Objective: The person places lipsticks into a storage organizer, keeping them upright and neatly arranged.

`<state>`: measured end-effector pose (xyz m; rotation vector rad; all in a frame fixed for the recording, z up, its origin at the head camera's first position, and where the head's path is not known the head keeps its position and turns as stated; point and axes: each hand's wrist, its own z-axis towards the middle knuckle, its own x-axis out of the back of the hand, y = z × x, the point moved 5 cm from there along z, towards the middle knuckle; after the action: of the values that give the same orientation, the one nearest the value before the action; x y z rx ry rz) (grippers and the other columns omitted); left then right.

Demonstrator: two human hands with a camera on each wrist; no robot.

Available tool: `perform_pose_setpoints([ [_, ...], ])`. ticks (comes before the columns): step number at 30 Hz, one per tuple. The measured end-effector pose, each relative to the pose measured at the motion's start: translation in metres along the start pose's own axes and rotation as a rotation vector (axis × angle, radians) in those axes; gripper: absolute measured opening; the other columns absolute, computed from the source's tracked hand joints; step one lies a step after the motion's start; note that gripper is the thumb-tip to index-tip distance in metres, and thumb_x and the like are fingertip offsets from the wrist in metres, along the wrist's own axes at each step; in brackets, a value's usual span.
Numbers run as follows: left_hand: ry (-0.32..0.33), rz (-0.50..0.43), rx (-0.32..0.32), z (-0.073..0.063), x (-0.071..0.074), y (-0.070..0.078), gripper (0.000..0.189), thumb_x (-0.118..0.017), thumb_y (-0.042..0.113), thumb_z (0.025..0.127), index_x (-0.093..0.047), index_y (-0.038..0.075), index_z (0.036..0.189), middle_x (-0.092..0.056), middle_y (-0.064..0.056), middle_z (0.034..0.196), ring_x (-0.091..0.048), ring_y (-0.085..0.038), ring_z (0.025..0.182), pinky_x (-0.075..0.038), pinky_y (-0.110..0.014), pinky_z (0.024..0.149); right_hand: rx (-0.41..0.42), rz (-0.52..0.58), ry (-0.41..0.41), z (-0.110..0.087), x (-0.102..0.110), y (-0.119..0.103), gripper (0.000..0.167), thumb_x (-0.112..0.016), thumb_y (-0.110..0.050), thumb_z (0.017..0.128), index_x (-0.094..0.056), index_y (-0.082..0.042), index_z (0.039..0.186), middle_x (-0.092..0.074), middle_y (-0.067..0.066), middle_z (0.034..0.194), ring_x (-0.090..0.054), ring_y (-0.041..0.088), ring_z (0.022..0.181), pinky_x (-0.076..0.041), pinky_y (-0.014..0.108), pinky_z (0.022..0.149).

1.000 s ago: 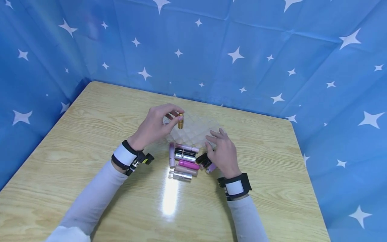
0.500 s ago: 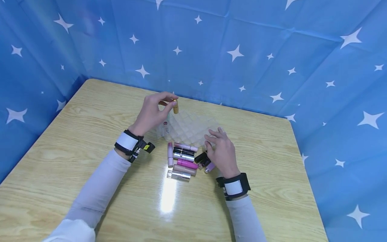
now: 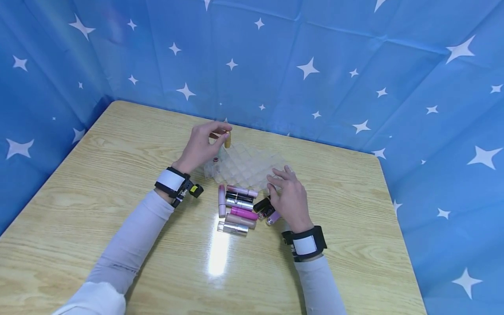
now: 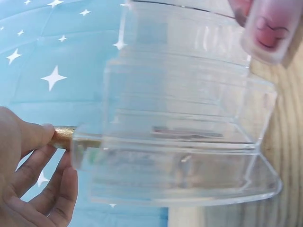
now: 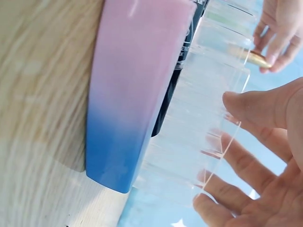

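One gold tube (image 3: 228, 141) pinched between thumb and fingers of the left hand (image 3: 200, 146), at the far left corner of a clear organiser (image 3: 252, 168). In the left wrist view the tube's upper end is out in the grasp; its lower part shows through the clear wall, so it looks partly inside a slot. Whether it touches the bottom cannot be told.

Right hand (image 3: 293, 197) at the organiser's right end: fingers spread and a little bent, tips against the clear rim, no firm grip visible. Probably a steadying touch.

Organiser stands on the wood-grain worktop (image 3: 177, 262). A small item with a red top (image 3: 215, 160) seems to sit in its near left part. In front, loose tubes: a bright pink tube (image 3: 244, 213), a silver tube (image 3: 239, 204) and a lilac tube (image 3: 222, 201) among them; a black tube (image 3: 261, 204) lies close by the right hand, partly hidden.

Step in hand, as judged: seating the gold tube in its corner slot. Next move calls for keeping it in line with the walls, lowering it fully, then letting go without tipping it, right hand keeping the organiser from sliding.
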<state>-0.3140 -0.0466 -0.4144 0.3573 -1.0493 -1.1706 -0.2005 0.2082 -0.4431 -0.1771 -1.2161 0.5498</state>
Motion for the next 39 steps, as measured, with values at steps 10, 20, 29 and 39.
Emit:
perform_pose_setpoints([
  [10,-0.03,0.013,0.063,-0.005,-0.009,-0.013,0.021,-0.069,0.01,0.105,-0.074,0.006,0.124,-0.078,-0.012,0.118,-0.073,-0.028,0.11,-0.058,-0.048,0.097,0.014,0.019,0.004,0.0,0.0,-0.001,0.025,-0.079,-0.006,0.095,-0.08,-0.004,0.12,-0.072,0.017,0.138,-0.052,0.047,0.145,-0.041,0.06,0.12],
  [20,-0.058,0.043,0.115,-0.008,-0.014,-0.02,0.019,-0.071,0.011,0.103,-0.075,0.007,0.122,-0.078,-0.012,0.119,-0.07,-0.03,0.114,-0.053,-0.05,0.103,0.013,0.027,-0.018,0.0,0.0,-0.002,0.025,-0.078,-0.007,0.097,-0.079,-0.004,0.122,-0.071,0.017,0.139,-0.05,0.046,0.147,-0.043,0.06,0.12],
  [29,-0.083,0.051,0.14,-0.009,-0.016,-0.022,0.019,-0.072,0.013,0.103,-0.074,0.007,0.121,-0.078,-0.012,0.12,-0.069,-0.032,0.118,-0.051,-0.053,0.107,0.001,0.022,-0.03,0.001,0.0,0.0,0.026,-0.077,-0.008,0.098,-0.078,-0.005,0.124,-0.071,0.016,0.14,-0.05,0.044,0.148,-0.038,0.056,0.124],
  [39,-0.117,0.072,0.187,-0.008,-0.019,-0.025,0.02,-0.073,0.014,0.103,-0.075,0.004,0.12,-0.078,-0.012,0.122,-0.069,-0.032,0.12,-0.052,-0.051,0.104,-0.004,0.024,-0.03,0.0,0.0,0.002,0.026,-0.076,-0.007,0.098,-0.078,-0.005,0.124,-0.071,0.016,0.14,-0.05,0.043,0.148,-0.035,0.056,0.126],
])
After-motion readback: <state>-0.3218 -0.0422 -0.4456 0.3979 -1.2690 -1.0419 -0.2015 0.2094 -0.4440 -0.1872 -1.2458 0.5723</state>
